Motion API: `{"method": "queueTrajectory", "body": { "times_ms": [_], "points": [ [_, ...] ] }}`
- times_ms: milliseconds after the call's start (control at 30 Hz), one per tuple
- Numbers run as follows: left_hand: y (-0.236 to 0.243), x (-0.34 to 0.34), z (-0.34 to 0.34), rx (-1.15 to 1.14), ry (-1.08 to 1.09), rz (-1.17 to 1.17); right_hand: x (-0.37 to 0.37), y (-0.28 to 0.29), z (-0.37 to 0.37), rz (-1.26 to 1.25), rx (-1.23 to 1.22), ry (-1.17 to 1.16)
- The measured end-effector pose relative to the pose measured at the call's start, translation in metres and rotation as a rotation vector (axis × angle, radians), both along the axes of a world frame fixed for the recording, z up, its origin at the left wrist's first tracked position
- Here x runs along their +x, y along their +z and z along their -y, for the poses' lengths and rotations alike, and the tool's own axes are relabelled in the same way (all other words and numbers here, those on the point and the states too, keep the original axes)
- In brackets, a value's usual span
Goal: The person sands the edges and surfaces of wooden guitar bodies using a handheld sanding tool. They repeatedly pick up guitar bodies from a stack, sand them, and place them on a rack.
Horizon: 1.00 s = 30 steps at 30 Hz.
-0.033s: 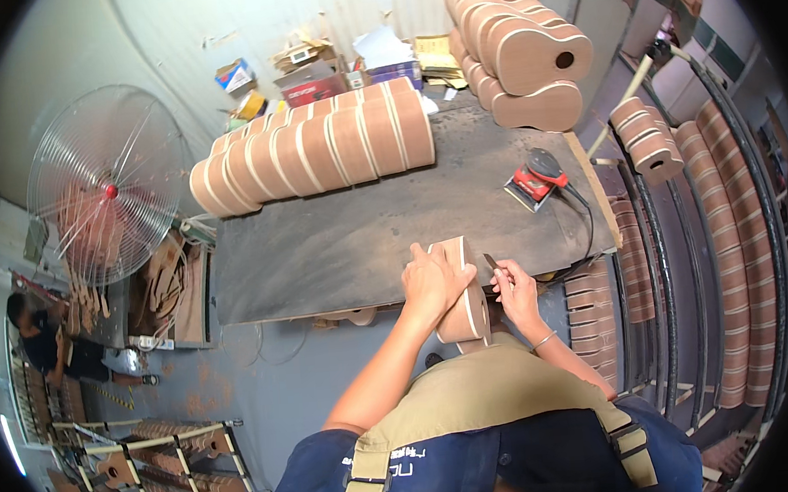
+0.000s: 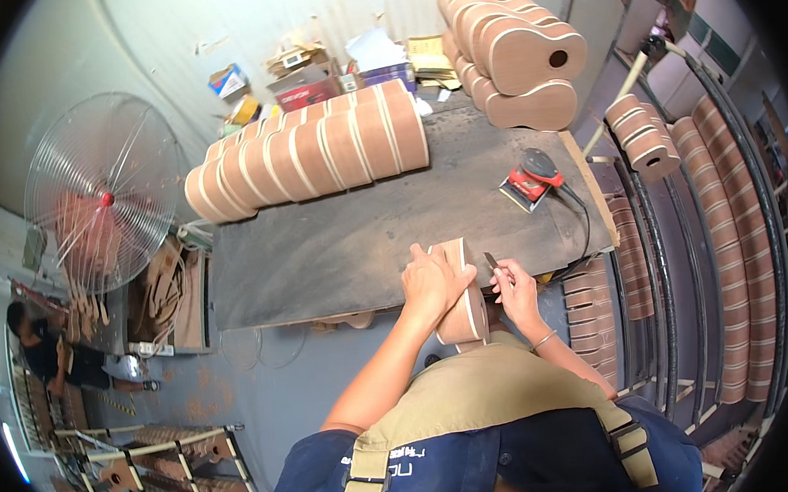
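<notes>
The bench [image 2: 339, 250] was your landmark, a dark slab with its near edge against your apron. Biggest on it was the row of small wooden guitar bodies [image 2: 315, 155] lying on their sides along the far edge; I counted about ten, though the ones at the left end overlapped too much to be sure. At the far right corner stood a stack of guitar bodies [image 2: 513, 50] of roughly six, the front one showing its round sound hole. Off the right end of the bench, racks [image 2: 741, 249] carried many more bodies, too many and too blurred to count. Left of the bench stood one large fan [image 2: 102, 193].

On the bench near its right end sat one red sander [image 2: 531, 180], cord trailing to the edge, well apart from your hands.

At the near edge you held one guitar body [image 2: 461, 287] upright on its rim, partly hanging over the edge toward you. Your left hand [image 2: 433, 284] was clamped over its top, holding it steady. Your right hand [image 2: 514, 288] was closed around one small blade-like tool [image 2: 491, 262], its tip just beside the pale binding.

By my judgement you were trimming or scraping the binding edge. The next move called for a firm hold with the left and a short, controlled stroke along the seam, away from your fingers.
</notes>
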<state>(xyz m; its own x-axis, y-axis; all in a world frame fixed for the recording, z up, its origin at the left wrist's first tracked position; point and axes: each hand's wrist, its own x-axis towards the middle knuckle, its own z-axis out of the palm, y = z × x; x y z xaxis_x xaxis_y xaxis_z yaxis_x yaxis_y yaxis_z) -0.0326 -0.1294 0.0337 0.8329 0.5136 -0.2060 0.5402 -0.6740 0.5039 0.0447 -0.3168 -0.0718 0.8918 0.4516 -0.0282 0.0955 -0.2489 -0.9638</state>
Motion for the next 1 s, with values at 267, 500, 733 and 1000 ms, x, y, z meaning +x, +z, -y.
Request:
{"method": "queueTrajectory", "body": {
  "times_ms": [267,500,733,1000],
  "points": [
    [-0.015,0.029,0.014,-0.079,-0.296,0.269,0.076,-0.047,0.008,-0.093,0.13,-0.072],
    [-0.011,-0.012,-0.039,-0.585,-0.756,0.37,0.131,0.01,-0.041,0.136,-0.118,0.271],
    [-0.044,0.042,-0.07,-0.524,0.043,0.528,0.147,0.033,-0.095,0.06,-0.203,0.648],
    [-0.079,0.062,-0.087,-0.411,-0.145,0.267,0.155,0.021,-0.097,0.08,-0.154,0.684]
  ]
}}
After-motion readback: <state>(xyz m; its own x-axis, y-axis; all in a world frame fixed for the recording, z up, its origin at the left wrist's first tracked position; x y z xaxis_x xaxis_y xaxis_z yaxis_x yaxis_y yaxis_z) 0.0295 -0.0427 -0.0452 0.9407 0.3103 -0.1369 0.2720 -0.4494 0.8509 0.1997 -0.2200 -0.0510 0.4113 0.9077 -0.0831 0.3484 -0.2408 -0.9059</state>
